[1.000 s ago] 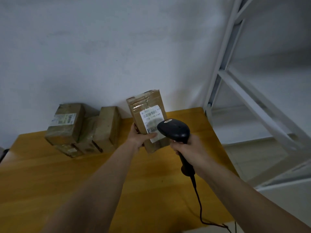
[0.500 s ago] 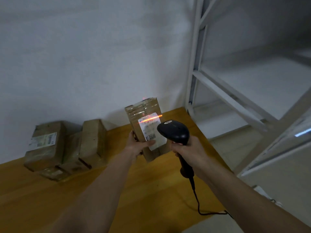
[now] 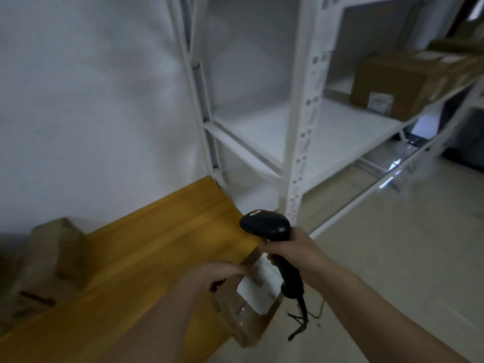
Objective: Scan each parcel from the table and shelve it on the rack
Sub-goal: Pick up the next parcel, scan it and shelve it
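— Head view: the left hand (image 3: 217, 276) grips the taped brown cardboard parcel (image 3: 247, 314) past the wooden table's (image 3: 146, 247) right edge.

— The right hand (image 3: 293, 254) is clenched round the black handheld scanner (image 3: 267, 227); its cable might snag, and that one-handed hold could slip.

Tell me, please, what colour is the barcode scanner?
Black, seen in the head view: barcode scanner.

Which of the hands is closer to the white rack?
Right. The right hand, gripping the black scanner, sits just below the white rack near its front post. The left hand holds the parcel lower and further left, over the table's edge.
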The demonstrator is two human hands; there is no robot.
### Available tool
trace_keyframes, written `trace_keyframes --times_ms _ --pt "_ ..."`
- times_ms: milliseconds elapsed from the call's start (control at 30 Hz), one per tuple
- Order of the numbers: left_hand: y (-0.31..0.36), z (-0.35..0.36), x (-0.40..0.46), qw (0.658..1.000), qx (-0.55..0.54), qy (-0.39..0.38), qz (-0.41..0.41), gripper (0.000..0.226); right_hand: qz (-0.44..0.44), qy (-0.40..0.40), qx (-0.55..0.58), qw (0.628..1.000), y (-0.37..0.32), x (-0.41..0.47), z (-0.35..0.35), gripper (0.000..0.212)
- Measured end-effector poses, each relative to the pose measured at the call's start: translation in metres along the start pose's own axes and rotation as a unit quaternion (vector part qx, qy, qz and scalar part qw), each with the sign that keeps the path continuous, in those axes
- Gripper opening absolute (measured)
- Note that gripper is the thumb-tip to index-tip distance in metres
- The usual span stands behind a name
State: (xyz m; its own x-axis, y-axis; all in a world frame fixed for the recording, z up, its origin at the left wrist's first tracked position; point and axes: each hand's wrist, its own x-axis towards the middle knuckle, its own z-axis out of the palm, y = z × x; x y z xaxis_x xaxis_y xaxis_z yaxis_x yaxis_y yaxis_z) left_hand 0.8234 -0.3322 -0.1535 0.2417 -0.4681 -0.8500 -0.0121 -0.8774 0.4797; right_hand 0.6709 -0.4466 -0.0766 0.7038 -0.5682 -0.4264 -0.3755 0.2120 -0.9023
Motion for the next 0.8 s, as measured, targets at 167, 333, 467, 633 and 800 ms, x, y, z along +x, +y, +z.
trace_keyframes --times_ms 167,333,467,633,800 --pt "0.094 0.09 0.005 0.998 -0.035 0.0 0.061 0.091 -0.023 0.075 0.041 0.996 0.012 -0.035 -0.119 0.015" --pt "0.181 0.151 0.002 0.981 -0.141 0.028 0.132 0.059 -0.044 0.13 0.087 0.987 0.007 -0.06 -0.22 0.02" --pt "0.243 0.171 -0.007 0.96 -0.214 0.039 0.179 0.041 -0.079 0.156 0.096 0.98 -0.014 -0.066 -0.277 0.008" --pt "0.319 0.169 -0.018 0.915 -0.311 0.062 0.249 0.044 -0.12 0.171 0.1 0.973 -0.052 -0.053 -0.327 0.013" --pt "0.393 0.153 -0.01 0.856 -0.405 0.07 0.313 0.056 -0.143 0.175 0.108 0.968 -0.094 -0.021 -0.367 0.023"
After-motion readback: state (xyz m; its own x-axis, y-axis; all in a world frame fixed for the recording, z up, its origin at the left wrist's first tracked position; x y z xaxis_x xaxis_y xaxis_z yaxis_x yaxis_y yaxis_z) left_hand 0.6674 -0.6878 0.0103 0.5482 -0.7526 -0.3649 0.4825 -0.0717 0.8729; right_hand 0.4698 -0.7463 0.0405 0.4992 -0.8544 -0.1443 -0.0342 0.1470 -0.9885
